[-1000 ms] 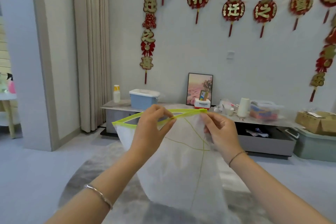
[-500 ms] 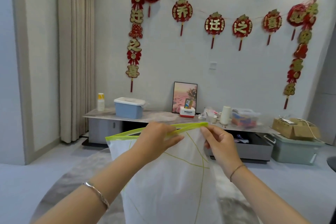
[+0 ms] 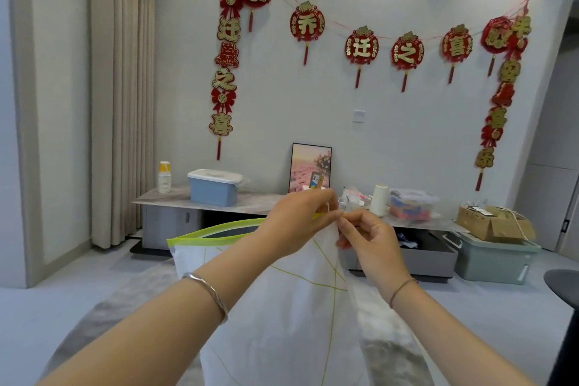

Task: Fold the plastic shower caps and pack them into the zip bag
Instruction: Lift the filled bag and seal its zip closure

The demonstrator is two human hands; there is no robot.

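The zip bag point(image 3: 282, 323) hangs in the air in front of the person, held up by its top edge, a whitish, see-through bag with thin yellow-green lines across it. Its yellow-green zip strip point(image 3: 216, 236) runs from the free left corner up to the hands, and the two lips stand slightly apart along the left stretch. What lies inside the bag cannot be made out. The left hand point(image 3: 294, 222) has its fingers curled and pinches the strip near its right end. The right hand point(image 3: 369, 238) pinches the bag's top right corner between thumb and forefinger, its fingertips touching those of the left hand. A silver bangle point(image 3: 208, 293) sits on the left wrist and a thin bracelet point(image 3: 402, 288) on the right. Behind stands a low cabinet point(image 3: 169, 222) bearing a blue box point(image 3: 213, 188), a stack of paper cups point(image 3: 164, 177) and a framed picture point(image 3: 310, 166) leaning on the wall. Red and gold hangings point(image 3: 362, 47) are strung across the wall above.
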